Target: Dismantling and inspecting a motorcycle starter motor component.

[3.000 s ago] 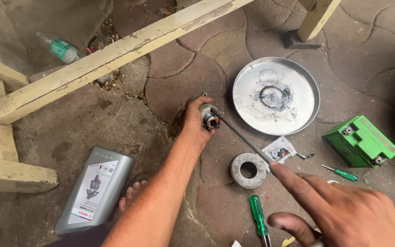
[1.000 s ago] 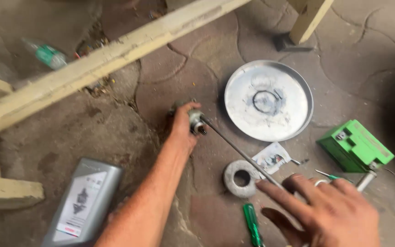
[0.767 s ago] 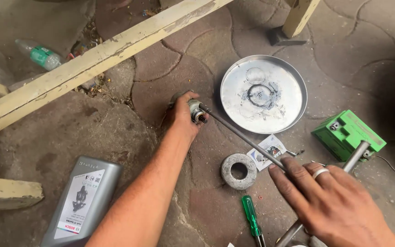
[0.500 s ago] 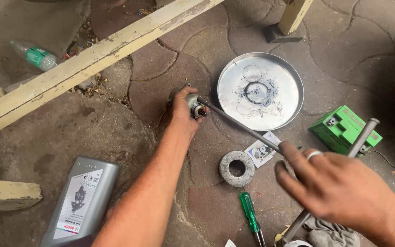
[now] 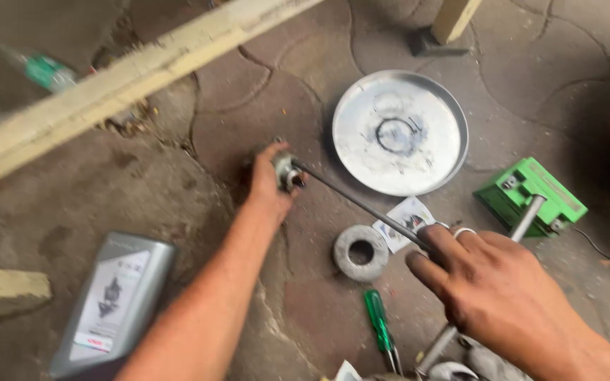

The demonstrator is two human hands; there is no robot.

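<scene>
Grey oil bottle (image 5: 114, 303), green battery (image 5: 531, 194), round tray (image 5: 400, 132)

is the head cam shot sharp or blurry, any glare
Head view: soft motion blur throughout, worst at the top left, where the green bottle and wooden beam smear. The right hand is soft-edged; the left hand is a little crisper. Light is flat and diffuse, with no hard shadows; the round metal tray shows only a pale sheen.

Small metal fitting (image 5: 287, 171) gripped by left hand (image 5: 270, 185) at end of thin dark rod (image 5: 361, 207). Rod's other end covered by right hand (image 5: 503, 289), a grey metal tube (image 5: 527, 217) held beneath. Grey ring (image 5: 360, 252), green screwdriver (image 5: 379, 330), round metal tray (image 5: 453, 127) nearby on paving.
</scene>
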